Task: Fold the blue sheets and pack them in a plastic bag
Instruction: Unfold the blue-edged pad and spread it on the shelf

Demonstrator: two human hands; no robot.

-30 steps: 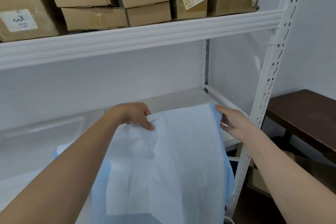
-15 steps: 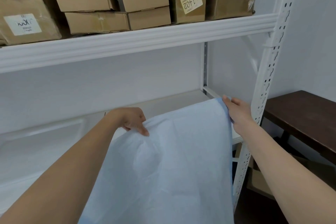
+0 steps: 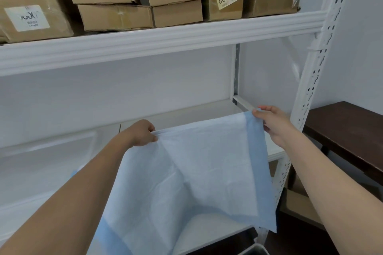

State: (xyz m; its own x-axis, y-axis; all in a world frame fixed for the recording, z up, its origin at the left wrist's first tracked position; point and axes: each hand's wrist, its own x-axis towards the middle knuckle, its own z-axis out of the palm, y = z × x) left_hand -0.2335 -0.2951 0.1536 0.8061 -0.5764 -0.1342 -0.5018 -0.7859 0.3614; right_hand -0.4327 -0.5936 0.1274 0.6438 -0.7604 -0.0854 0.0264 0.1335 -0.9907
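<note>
A pale blue sheet (image 3: 199, 172) with a darker blue border hangs spread between my two hands above the white shelf board (image 3: 186, 116). My left hand (image 3: 143, 133) grips its top edge at the left, fingers curled over the fabric. My right hand (image 3: 271, 124) pinches the top right corner between thumb and fingers. The sheet's lower part drapes down toward me and sags in the middle. No plastic bag can be made out with certainty.
Cardboard boxes (image 3: 176, 0) fill the upper shelf (image 3: 165, 39). A white perforated upright (image 3: 315, 80) stands just right of my right hand. A dark brown table (image 3: 348, 130) is at the right, with cardboard on the floor below it.
Both hands have lifted and spread the sheet wider; the right hand moved up and right with its corner. The white folded-over side seen earlier now shows as one blue surface.
</note>
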